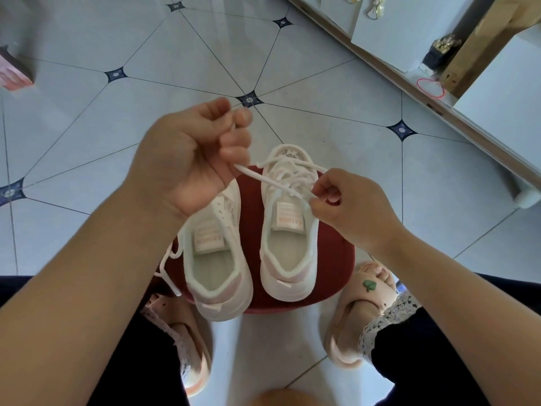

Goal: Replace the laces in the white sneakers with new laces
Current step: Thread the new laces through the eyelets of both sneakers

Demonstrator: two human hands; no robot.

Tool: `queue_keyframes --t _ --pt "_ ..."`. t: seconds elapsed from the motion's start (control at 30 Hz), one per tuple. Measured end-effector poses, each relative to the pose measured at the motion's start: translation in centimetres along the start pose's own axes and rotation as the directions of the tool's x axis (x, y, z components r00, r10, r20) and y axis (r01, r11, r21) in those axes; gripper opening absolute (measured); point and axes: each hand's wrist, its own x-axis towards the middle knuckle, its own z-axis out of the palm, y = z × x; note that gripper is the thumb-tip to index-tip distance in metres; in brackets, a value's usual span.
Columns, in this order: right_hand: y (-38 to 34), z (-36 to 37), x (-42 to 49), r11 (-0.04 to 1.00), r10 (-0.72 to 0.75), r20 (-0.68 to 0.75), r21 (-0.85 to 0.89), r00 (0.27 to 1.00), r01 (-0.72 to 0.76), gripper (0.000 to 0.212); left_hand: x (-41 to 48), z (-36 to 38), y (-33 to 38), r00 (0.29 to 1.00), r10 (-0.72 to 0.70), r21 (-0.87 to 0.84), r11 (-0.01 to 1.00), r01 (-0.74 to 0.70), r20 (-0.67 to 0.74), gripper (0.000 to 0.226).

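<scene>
Two white sneakers stand side by side on a dark red round stool point(336, 259), toes pointing away from me. My left hand point(187, 159) is raised above the left sneaker point(218, 276) and grips a white lace point(263, 178) in its curled fingers. That lace runs taut down to the right sneaker point(288, 259). My right hand point(348, 203) pinches the same lace just above that shoe's tongue, among its loose crossings. Another white lace point(168, 268) hangs off the left sneaker's left side over the stool's edge.
My feet in pink slippers point(360, 317) stand on either side of the stool on a pale tiled floor point(322, 83). White furniture with a wooden edge point(439, 104) runs along the right. A pink box point(14, 74) sits at the far left.
</scene>
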Motion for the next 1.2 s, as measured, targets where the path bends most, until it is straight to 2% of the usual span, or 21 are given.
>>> queue_keyframes --t 0.07,0.13,0.27,0.33,0.4,0.43,0.5,0.6,0.63,0.67,0.73,0.8,0.83,0.9,0.97,1.03,1.07,1.2 --pt "-0.2 0.1 0.0 1.0 -0.01 0.007 -0.01 1.0 0.01 0.01 -0.4 0.2 0.7 1.0 -0.008 0.014 1.0 0.008 0.009 0.017" --pt "-0.2 0.0 0.0 1.0 0.013 0.036 -0.008 0.999 -0.013 0.01 -0.3 0.2 0.2 0.998 -0.027 0.125 0.992 0.035 -0.059 0.021" --pt "-0.3 -0.7 0.6 0.941 0.245 0.07 0.223 0.967 -0.254 0.017 0.3 0.3 -3.2 0.972 -0.082 0.357 0.92 0.159 -0.222 0.023" --pt "0.0 -1.0 1.1 0.817 0.417 0.072 0.409 0.906 -0.408 0.025 0.6 0.0 -4.5 0.968 -0.07 0.461 0.869 0.178 -0.241 0.021" --pt "0.1 -1.2 1.6 0.621 0.501 0.199 0.595 0.842 -0.51 0.038 1.1 -0.3 -5.4 0.966 -0.045 0.548 0.817 0.182 -0.253 0.018" --pt "0.0 -1.3 1.9 0.526 0.5 0.249 0.674 0.83 -0.519 0.045 1.3 -0.6 -5.7 0.965 -0.03 0.596 0.782 0.185 -0.261 0.016" --pt "-0.5 -1.8 2.7 0.386 0.493 0.244 0.799 0.835 -0.461 0.045 1.6 -1.2 -6.5 0.959 0.016 0.691 0.697 0.193 -0.284 0.012" --pt "-1.7 -3.0 4.0 0.208 0.471 0.239 0.905 0.849 -0.371 0.023 2.0 -2.0 -7.1 0.944 0.047 0.764 0.601 0.234 -0.326 0.005" --pt "-2.2 -3.4 4.2 0.187 0.436 0.252 0.914 0.864 -0.361 0.015 2.1 -2.2 -7.1 0.942 0.053 0.784 0.571 0.244 -0.331 0.005" --pt "-2.6 -3.7 4.3 0.227 0.395 0.251 0.905 0.884 -0.359 0.011 2.2 -2.4 -7.1 0.944 0.065 0.81 0.534 0.242 -0.325 0.006" --pt "-3.3 -4.0 4.2 0.433 0.296 0.222 0.836 0.929 -0.338 0.014 2.3 -2.5 -7.0 0.952 0.135 0.885 0.423 0.194 -0.273 0.013" --pt "-4.0 -3.9 3.9 0.609 0.184 0.207 0.743 0.961 -0.277 0.018 2.1 -2.4 -6.6 0.949 0.248 0.954 0.271 0.127 -0.197 0.034" --pt "-4.2 -3.9 3.8 0.671 0.133 0.208 0.701 0.969 -0.243 0.02 2.1 -2.3 -6.3 0.942 0.297 0.974 0.206 0.096 -0.156 0.046" --pt "-4.7 -3.9 3.5 0.748 0.052 0.211 0.639 0.976 -0.179 0.023 2.3 -2.2 -5.8 0.941 0.326 0.989 0.139 0.04 -0.084 0.061" --pt "-4.8 -4.1 3.4 0.751 -0.016 0.209 0.648 0.978 -0.126 0.026 2.6 -2.5 -5.6 0.95 0.312 0.998 0.057 -0.001 -0.017 0.054" --pt "-4.9 -4.5 3.3 0.705 -0.053 0.197 0.701 0.979 -0.103 0.026 2.9 -2.7 -5.6 0.95 0.309 0.998 -0.032 -0.045 0.053 0.022" --pt "-4.9 -4.6 3.2 0.674 -0.053 0.185 0.732 0.981 -0.102 0.026 3.0 -2.9 -5.6 0.946 0.316 0.996 -0.064 -0.06 0.078 0.013" --pt "-4.3 -4.8 3.3 0.592 0.075 0.108 0.795 0.991 -0.131 0.024 3.1 -3.5 -5.3 0.958 0.28 0.991 -0.131 -0.032 0.068 0.019"
